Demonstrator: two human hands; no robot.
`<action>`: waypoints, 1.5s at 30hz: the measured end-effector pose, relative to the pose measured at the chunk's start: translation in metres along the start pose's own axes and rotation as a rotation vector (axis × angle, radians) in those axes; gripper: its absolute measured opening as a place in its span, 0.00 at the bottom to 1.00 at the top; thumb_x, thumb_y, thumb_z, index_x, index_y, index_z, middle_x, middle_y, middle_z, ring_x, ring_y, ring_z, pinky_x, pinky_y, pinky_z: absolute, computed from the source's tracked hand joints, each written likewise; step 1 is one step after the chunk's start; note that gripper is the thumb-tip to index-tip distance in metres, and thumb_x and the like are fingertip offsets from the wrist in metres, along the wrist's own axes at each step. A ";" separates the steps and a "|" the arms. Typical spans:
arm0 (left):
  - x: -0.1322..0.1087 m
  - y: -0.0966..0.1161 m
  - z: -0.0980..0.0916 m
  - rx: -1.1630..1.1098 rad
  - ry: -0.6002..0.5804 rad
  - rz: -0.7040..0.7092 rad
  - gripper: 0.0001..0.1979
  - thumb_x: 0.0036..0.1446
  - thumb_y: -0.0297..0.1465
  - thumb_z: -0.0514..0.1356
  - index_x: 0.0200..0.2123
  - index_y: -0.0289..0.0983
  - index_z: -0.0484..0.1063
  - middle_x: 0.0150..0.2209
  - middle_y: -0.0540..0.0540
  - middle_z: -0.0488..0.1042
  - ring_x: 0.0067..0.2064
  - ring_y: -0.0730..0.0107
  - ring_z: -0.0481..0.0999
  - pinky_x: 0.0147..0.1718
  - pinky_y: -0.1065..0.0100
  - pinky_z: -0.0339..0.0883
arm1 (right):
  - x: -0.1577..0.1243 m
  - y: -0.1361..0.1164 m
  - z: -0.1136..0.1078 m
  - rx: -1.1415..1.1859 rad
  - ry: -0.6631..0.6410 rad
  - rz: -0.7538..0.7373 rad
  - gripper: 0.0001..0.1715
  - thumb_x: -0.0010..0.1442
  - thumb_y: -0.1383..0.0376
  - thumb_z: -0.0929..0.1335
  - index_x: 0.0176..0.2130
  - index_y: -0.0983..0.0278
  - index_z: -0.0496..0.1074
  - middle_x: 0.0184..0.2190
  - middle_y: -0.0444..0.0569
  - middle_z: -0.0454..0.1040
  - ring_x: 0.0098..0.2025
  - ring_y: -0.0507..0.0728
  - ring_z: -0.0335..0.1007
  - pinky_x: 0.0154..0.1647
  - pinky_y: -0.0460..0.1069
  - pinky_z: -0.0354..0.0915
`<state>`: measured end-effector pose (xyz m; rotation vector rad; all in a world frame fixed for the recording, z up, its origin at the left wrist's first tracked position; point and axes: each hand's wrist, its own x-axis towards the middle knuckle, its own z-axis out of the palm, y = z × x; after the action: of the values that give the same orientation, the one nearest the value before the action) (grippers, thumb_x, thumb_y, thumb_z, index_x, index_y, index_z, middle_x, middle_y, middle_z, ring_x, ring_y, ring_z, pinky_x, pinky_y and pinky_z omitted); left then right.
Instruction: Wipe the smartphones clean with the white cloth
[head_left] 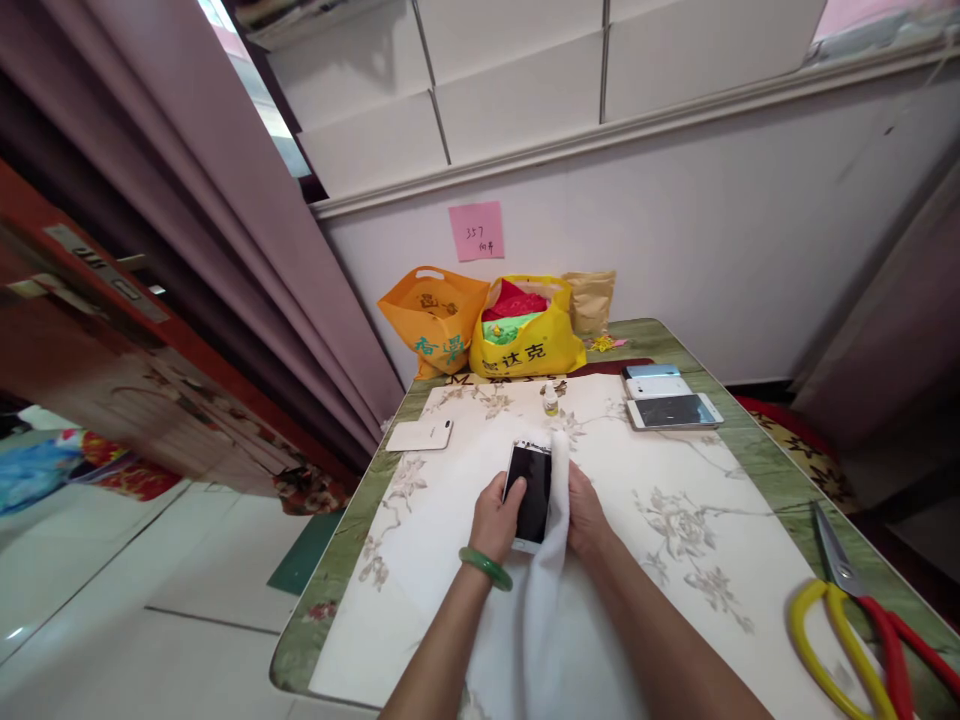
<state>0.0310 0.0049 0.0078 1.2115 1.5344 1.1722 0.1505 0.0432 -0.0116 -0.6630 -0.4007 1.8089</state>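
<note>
The left hand (496, 515) is closed around a phone (531, 490), with the thumb lying across the lower left of its dark screen and the fingers wrapped behind. The right hand (586, 515) grips a white cloth (551, 560) and presses a fold of it against the phone's right edge. The rest of the cloth hangs down between the two forearms toward the near edge of the table. A green bangle (486, 567) sits on the left wrist. The phone is held upright just above the middle of the table, screen facing the person, and its white top edge looks chipped or rough.

Under the hands lies a pale sheet (675, 520) printed with grey flowers, which covers most of the green table (757, 460). Just beyond the phone, on the far part of the sheet, stands a small bottle (550, 398). To the far left a white phone (421, 435) lies flat with its back up. To the far right lie several more phones (671, 410), side by side or partly stacked. At the near right corner are scissors (847, 600) with yellow and red handles, blades pointing away.

Against the far wall stand an orange bag (436, 315) and a yellow bag (525, 345) stuffed with red and green material, with a brown paper bag (590, 300) to their right. A pink note (476, 231) is stuck to the wall above them. A mauve curtain (225, 200) hangs on the left.
</note>
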 end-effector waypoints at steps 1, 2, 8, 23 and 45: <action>-0.002 0.001 0.001 0.073 0.001 0.023 0.17 0.54 0.47 0.58 0.30 0.38 0.69 0.27 0.52 0.71 0.31 0.71 0.68 0.31 0.70 0.61 | 0.000 0.000 0.000 0.006 0.022 -0.003 0.16 0.51 0.54 0.73 0.34 0.63 0.74 0.26 0.45 0.78 0.29 0.58 0.75 0.31 0.51 0.72; -0.004 0.002 0.002 0.149 0.007 0.039 0.17 0.55 0.46 0.57 0.29 0.38 0.68 0.26 0.52 0.69 0.30 0.71 0.67 0.30 0.70 0.60 | 0.001 0.000 0.000 0.012 0.045 -0.009 0.16 0.50 0.54 0.74 0.34 0.62 0.74 0.25 0.44 0.77 0.29 0.57 0.74 0.30 0.50 0.71; -0.001 0.019 0.017 0.308 0.169 0.091 0.15 0.59 0.43 0.53 0.26 0.40 0.61 0.24 0.54 0.64 0.28 0.71 0.64 0.30 0.70 0.56 | -0.006 0.003 0.004 -0.146 0.054 -0.060 0.20 0.48 0.51 0.74 0.35 0.62 0.73 0.26 0.43 0.77 0.29 0.56 0.72 0.28 0.47 0.67; 0.006 0.030 -0.003 0.375 0.079 0.161 0.12 0.56 0.41 0.56 0.38 0.42 0.72 0.28 0.52 0.73 0.29 0.69 0.70 0.31 0.71 0.60 | -0.005 0.006 0.001 -0.298 0.031 -0.055 0.22 0.46 0.55 0.74 0.39 0.64 0.74 0.25 0.43 0.77 0.25 0.54 0.70 0.27 0.47 0.64; 0.005 0.072 -0.061 0.528 -0.206 0.156 0.07 0.42 0.36 0.65 0.29 0.44 0.79 0.24 0.51 0.77 0.28 0.66 0.73 0.28 0.71 0.62 | -0.005 0.000 0.001 -0.243 0.091 -0.020 0.14 0.50 0.54 0.70 0.33 0.60 0.73 0.18 0.40 0.72 0.19 0.52 0.63 0.21 0.46 0.57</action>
<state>-0.0142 0.0068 0.0911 1.7657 1.6653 0.7189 0.1513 0.0388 -0.0092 -0.9036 -0.5696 1.7192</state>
